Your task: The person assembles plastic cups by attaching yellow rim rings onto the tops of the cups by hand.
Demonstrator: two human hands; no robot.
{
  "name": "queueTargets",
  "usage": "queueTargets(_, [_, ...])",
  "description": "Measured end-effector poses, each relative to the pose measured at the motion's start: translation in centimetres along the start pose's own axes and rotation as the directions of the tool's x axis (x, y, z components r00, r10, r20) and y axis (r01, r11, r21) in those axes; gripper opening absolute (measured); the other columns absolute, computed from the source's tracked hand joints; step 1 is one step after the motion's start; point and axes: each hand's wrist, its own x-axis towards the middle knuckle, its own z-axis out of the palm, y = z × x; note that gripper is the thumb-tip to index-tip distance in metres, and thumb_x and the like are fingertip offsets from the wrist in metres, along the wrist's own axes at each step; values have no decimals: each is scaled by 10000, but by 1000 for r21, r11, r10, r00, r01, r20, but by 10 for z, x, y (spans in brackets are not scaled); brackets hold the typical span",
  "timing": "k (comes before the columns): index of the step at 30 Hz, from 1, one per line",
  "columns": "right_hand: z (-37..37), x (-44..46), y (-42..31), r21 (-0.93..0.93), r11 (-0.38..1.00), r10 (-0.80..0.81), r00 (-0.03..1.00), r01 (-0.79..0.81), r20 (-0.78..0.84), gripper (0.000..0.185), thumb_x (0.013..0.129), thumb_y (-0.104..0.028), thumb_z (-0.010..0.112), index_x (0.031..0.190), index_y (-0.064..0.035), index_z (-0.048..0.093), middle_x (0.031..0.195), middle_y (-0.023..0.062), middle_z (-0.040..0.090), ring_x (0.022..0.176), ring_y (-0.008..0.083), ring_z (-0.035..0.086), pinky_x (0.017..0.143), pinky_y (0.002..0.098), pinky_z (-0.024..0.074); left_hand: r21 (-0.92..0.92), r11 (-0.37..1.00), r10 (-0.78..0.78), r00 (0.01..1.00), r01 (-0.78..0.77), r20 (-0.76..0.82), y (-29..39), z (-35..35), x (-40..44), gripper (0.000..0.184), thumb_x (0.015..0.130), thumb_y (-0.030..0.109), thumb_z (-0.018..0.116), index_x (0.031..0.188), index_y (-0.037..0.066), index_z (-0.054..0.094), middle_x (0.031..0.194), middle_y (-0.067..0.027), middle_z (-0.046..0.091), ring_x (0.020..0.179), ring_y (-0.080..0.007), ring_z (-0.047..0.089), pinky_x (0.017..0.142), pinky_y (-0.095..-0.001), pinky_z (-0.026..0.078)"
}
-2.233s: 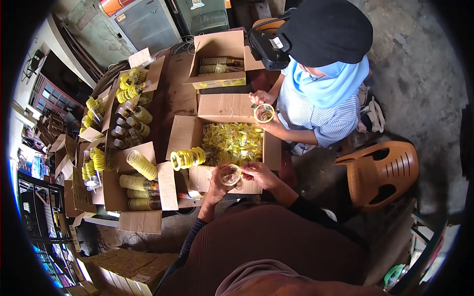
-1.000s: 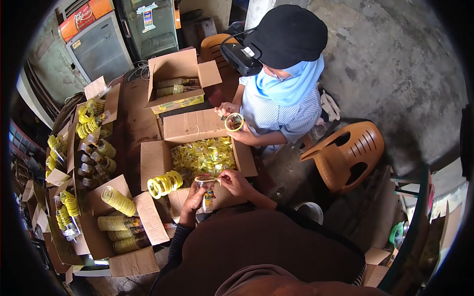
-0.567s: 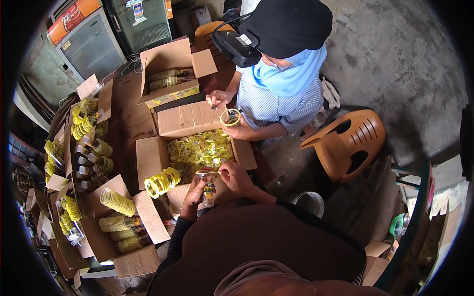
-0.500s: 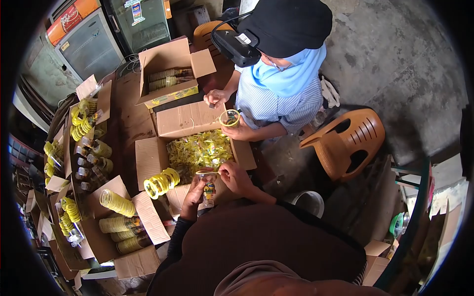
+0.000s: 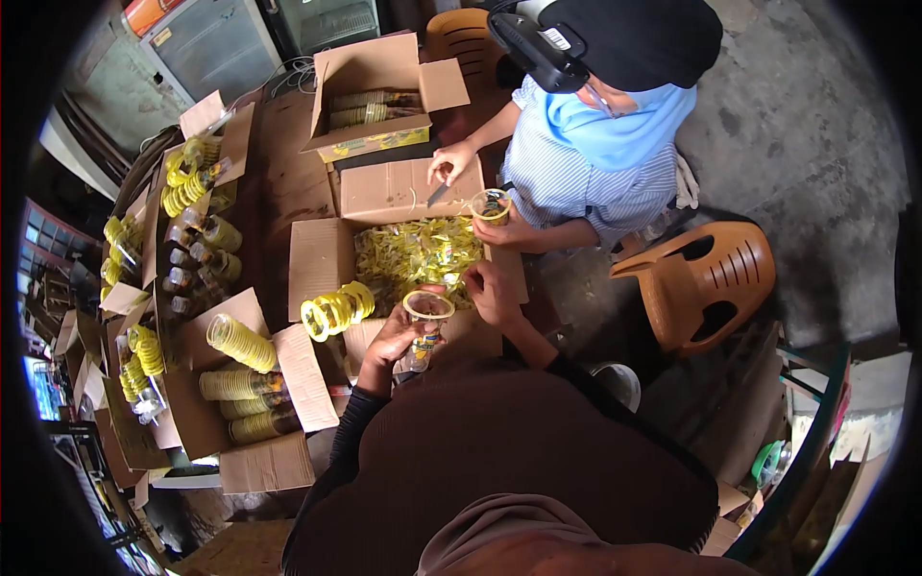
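One clear plastic cup [image 5: 420,351], rim up, near upright, clasped in our left hand [image 5: 396,340] beside the open carton [image 5: 320,254]; our right hand [image 5: 494,295] apart, just rightward, grip indiscernible.

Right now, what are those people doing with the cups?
The camera wearer's left hand holds a clear cup with a yellow rim; the right hand is beside it, apparently not touching. The co-worker holds another cup in one hand, and what looks like a blade is at the other's fingers. Between them sits an open box of yellow scraps.
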Motion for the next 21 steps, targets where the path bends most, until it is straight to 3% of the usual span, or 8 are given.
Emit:
queueTargets(3, [-2,8,18,-40,999,32,999,-32,8,105,823,-77,649,877,-7,592,803,175,621,771,341,631,665,407,483,-203,979,13,992,13,127,2,0,-6,724,737,150,750,1363,51,399,1035,-45,563,972,-155,582,747,-364,575])
queueTargets(5, [-9,13,25,-53,998,-18,999,20,44,103,824,-81,654,858,-4,595,763,159,613,714,296,623,639,382,475,-152,988,12,995,4,103,7,4,-8,755,718,131,771,1366,32,397,1025,-47,588,989,-144,576,798,-336,533])
queueTargets(7, [-15,14,19,4,999,34,991,-34,128,94,833,-84,651,837,-3,602,723,135,602,654,232,599,606,344,461,146,974,162,984,-171,75,6,1,-5,795,685,102,792,1372,31,398,1027,-48,611,1001,-137,567,856,-292,471])
queueTargets(11, [-16,7,1,63,995,69,992,-76,104,79,848,-76,643,885,-7,634,733,109,604,625,181,579,591,308,451,170,964,202,979,-203,23,7,3,-1,865,643,55,806,1384,41,360,1062,-47,617,1018,-137,553,918,-295,428])
queueTargets(14, [-13,6,-1,-49,999,6,982,3,190,138,857,-62,636,985,-10,647,784,98,619,653,166,586,608,291,464,209,946,249,968,-247,17,7,4,0,856,632,55,808,1358,34,354,1085,-58,611,1042,-143,547,935,-299,427])
queueTargets(17, [-7,6,-2,118,989,-115,973,92,199,170,891,-82,625,1045,-13,641,852,91,636,725,135,606,657,277,488,274,919,301,953,-283,-26,2,-1,0,812,622,39,805,1313,34,377,1104,-61,597,1061,-148,542,953,-303,422])
queueTargets(19, [-9,5,-7,353,934,-73,934,-60,350,173,932,-122,602,1034,15,630,921,75,658,815,106,615,716,260,501,305,911,308,950,-278,-55,0,-3,-1,787,618,28,801,1288,37,388,1114,-60,587,1070,-149,539,963,-306,417])
queueTargets(21, [-15,6,-18,394,903,-27,895,-169,445,192,943,-139,595,1034,26,627,947,71,662,838,101,617,738,255,502,344,906,291,953,-248,-80,2,-2,-3,741,614,3,788,1251,44,411,1138,-51,560,1093,-149,525,988,-311,401])
